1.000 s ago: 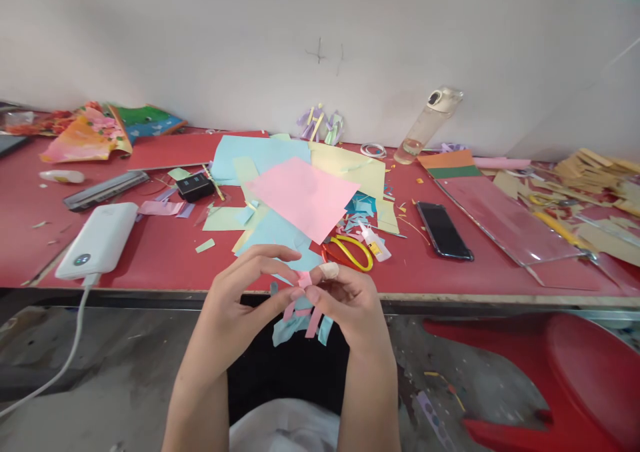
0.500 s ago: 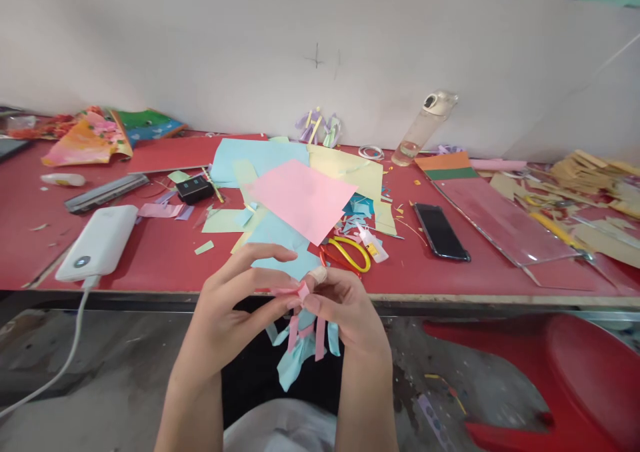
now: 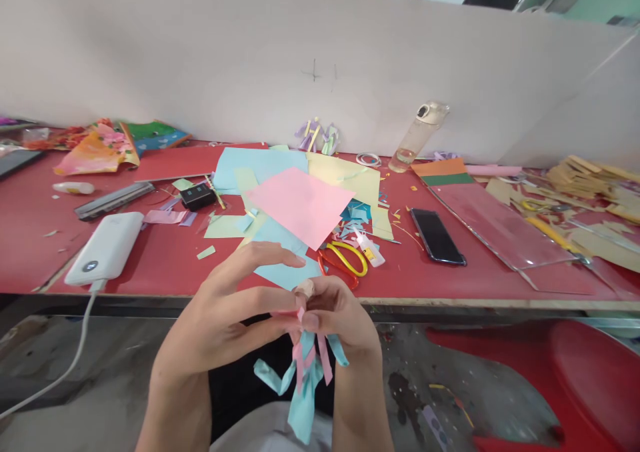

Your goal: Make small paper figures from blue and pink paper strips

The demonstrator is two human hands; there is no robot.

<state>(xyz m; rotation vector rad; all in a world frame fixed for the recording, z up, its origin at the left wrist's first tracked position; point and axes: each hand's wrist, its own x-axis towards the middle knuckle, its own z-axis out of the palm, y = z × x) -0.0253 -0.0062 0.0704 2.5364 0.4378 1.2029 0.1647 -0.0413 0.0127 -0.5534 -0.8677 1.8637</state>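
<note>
Just in front of the table edge, my right hand grips a small paper figure near its top between thumb and fingers. Light blue paper pieces and pink strips dangle from the figure, and a beige rounded bit pokes out above the fingers. Closed in a pinch, my left hand meets the right one at a pink paper strip at the figure's top; its forefinger is raised off the paper. Part of the strip is hidden by the fingers.
On the red table lie a pink sheet, scissors with yellow and red handles, a glue bottle, a phone and a white power bank. A water bottle and two paper figures lean against the wall.
The view has tipped up slightly. Both hands sit a little lower, and the paper figure has turned, its blue pieces hanging further down and spreading left.
</note>
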